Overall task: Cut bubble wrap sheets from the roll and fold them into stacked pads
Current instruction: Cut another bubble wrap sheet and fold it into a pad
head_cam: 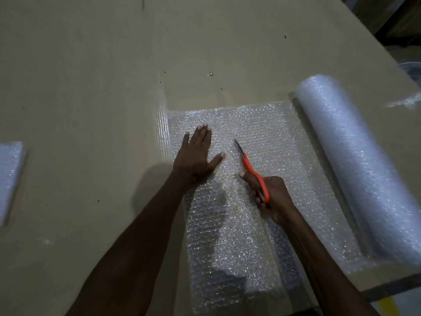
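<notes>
Head view: bubble wrap being cut on a cardboard-covered desk.

The roll (355,165) lies on the desk (91,76) at the right, with a sheet (262,124) unrolled from it toward the left. The left hand (197,153) lies flat on the sheet, left of the roll, fingers straight and spread, palm pressing down. The right hand (272,195) sits between the left hand and the roll, fingers curled round the orange handles of the scissors (250,169). The blades appear closed or nearly so, pointing away from the person over the sheet. The sheet shows a lengthwise crease or split running from the scissors toward the near desk edge. A folded pad (10,179) lies far left of the roll, at the frame edge.
</notes>
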{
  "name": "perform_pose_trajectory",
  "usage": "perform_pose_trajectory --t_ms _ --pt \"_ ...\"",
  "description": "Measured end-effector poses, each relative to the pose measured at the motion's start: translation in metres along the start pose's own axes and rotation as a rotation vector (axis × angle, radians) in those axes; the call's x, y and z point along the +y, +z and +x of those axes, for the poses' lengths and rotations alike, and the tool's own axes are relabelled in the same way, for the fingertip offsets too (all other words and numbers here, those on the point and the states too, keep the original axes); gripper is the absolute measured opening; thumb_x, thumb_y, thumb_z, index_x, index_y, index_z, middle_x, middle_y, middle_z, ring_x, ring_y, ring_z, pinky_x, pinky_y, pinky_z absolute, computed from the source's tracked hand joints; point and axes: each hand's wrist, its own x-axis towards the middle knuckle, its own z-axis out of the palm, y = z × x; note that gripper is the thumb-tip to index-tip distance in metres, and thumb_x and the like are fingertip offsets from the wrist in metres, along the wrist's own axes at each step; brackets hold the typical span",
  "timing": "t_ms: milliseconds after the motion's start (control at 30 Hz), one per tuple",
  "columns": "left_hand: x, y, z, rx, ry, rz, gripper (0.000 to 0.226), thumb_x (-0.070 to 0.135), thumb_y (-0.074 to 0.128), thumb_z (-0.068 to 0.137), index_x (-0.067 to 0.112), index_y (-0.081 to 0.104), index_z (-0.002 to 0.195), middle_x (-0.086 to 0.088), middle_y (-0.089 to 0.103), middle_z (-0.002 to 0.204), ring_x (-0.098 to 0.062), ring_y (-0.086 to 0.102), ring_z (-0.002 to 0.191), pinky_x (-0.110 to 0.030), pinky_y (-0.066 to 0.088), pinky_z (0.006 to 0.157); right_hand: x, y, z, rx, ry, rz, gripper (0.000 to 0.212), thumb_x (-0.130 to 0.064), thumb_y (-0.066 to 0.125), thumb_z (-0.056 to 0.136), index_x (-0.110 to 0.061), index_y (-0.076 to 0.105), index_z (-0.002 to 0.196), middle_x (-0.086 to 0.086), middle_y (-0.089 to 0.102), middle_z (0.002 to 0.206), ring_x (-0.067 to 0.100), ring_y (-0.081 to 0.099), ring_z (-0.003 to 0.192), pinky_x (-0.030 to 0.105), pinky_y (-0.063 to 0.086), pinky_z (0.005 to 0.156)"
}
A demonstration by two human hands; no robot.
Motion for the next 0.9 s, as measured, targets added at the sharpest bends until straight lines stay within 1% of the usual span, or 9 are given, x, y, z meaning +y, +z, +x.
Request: perform_pose_trajectory --t_ms 167,233,300,367,467,533,700,800,900 --pt "0.000 0.001 0.001 0.000 -0.001 0.002 0.091 0.072 0.019 0.095 0.010 0.005 0.160 -0.006 -0.004 0.168 -0.019 -0.007 0.154 -0.046 -0.005 0.124 -0.006 0.003 0.009 0.018 0.005 -0.048 0.042 -0.033 0.086 0.081 0.002 0.064 0.071 0.008 0.050 0.046 0.012 0.036 0.030 0.017 0.026 0.033" --pt "0.000 0.002 0.001 0.009 0.000 0.000 0.090 0.071 0.020 0.095 0.009 0.006 0.160 -0.006 -0.004 0.168 -0.018 -0.007 0.154 -0.046 -0.005 0.124 -0.007 0.003 0.012 0.010 -0.011 -0.062 0.043 -0.033 0.087 0.079 0.004 0.066 0.078 0.009 0.050 0.047 0.013 0.036 0.030 0.018 0.026 0.033" --pt "0.000 0.002 0.000 0.013 0.001 0.001 0.091 0.071 0.021 0.095 0.009 0.006 0.160 -0.006 -0.004 0.168 -0.018 -0.007 0.154 -0.046 -0.005 0.124 -0.004 0.003 0.013 0.006 -0.012 -0.053 0.042 -0.031 0.088 0.079 0.006 0.068 0.080 0.009 0.050 0.047 0.013 0.036 0.030 0.018 0.026 0.033" --pt "0.000 0.003 0.000 0.017 0.000 0.004 0.091 0.072 0.020 0.095 0.009 0.006 0.160 -0.007 -0.003 0.168 -0.018 -0.006 0.154 -0.046 -0.004 0.124 -0.003 0.001 0.013 0.009 -0.008 -0.037 0.040 -0.028 0.088 0.079 0.006 0.067 0.075 0.009 0.051 0.047 0.013 0.037 0.030 0.017 0.027 0.033" --pt "0.000 0.003 0.000 0.021 0.002 0.007 0.092 0.072 0.019 0.094 0.009 0.006 0.160 -0.007 -0.003 0.168 -0.018 -0.006 0.154 -0.046 -0.002 0.124 -0.007 0.002 0.017 0.008 -0.010 -0.064 0.041 -0.034 0.087 0.079 -0.005 0.065 0.059 0.007 0.052 0.046 0.012 0.038 0.031 0.017 0.027 0.034" --pt "0.000 0.003 -0.001 0.021 0.004 0.002 0.092 0.072 0.018 0.094 0.009 0.005 0.160 -0.007 -0.003 0.168 -0.018 -0.006 0.154 -0.046 -0.002 0.124 -0.010 0.004 0.022 0.006 -0.019 -0.077 0.042 -0.036 0.087 0.078 -0.008 0.065 0.056 0.007 0.052 0.047 0.013 0.038 0.031 0.017 0.027 0.034" --pt "-0.001 0.004 -0.002 0.030 0.010 0.014 0.093 0.073 0.017 0.094 0.008 0.006 0.159 -0.007 -0.003 0.168 -0.019 -0.005 0.154 -0.046 -0.002 0.125 -0.007 0.004 0.028 0.004 -0.014 -0.102 0.045 -0.041 0.090 0.074 -0.003 0.067 0.066 0.012 0.052 0.053 0.014 0.039 0.032 0.018 0.029 0.035" --pt "-0.001 0.004 -0.001 0.024 0.011 0.018 0.092 0.072 0.018 0.095 0.008 0.004 0.159 -0.008 -0.005 0.167 -0.020 -0.006 0.154 -0.046 -0.002 0.124 -0.011 0.005 0.029 0.011 0.002 -0.087 0.044 -0.041 0.089 0.075 -0.004 0.067 0.065 0.010 0.053 0.052 0.013 0.040 0.033 0.018 0.029 0.035" --pt "-0.001 0.004 -0.001 0.020 0.012 0.017 0.092 0.072 0.017 0.095 0.008 0.003 0.159 -0.007 -0.006 0.167 -0.020 -0.007 0.154 -0.046 -0.003 0.124 -0.017 0.009 0.035 0.016 -0.003 -0.100 0.046 -0.041 0.088 0.075 0.000 0.069 0.074 0.008 0.052 0.051 0.013 0.039 0.034 0.018 0.029 0.035"
